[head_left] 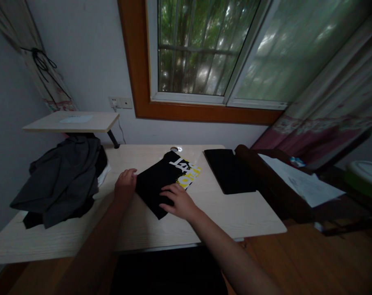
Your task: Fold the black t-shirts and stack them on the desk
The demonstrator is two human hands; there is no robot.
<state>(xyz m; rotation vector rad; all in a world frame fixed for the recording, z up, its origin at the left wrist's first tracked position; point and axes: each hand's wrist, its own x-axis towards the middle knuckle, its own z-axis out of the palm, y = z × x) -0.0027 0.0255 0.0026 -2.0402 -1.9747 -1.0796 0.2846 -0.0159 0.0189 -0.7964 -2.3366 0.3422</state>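
A folded black T-shirt (155, 180) with white and yellow lettering lies at an angle on the pale wooden table (204, 221). My left hand (125, 186) is at its left corner, fingers curled together against the cloth's edge; the fingertips are partly hidden. On the shirt's near right part rests my right hand (179, 201), palm down with its fingers apart. Right of the shirt, a flat black rectangle (231, 172), apparently folded cloth, lies separately on the table.
A heap of dark grey and black clothes (63, 176) sits on the left, beneath a raised shelf (72, 121). Beyond the table's right edge stands a dark brown piece of furniture (274, 184) bearing a white sheet (299, 180). A window (210, 53) is behind the table.
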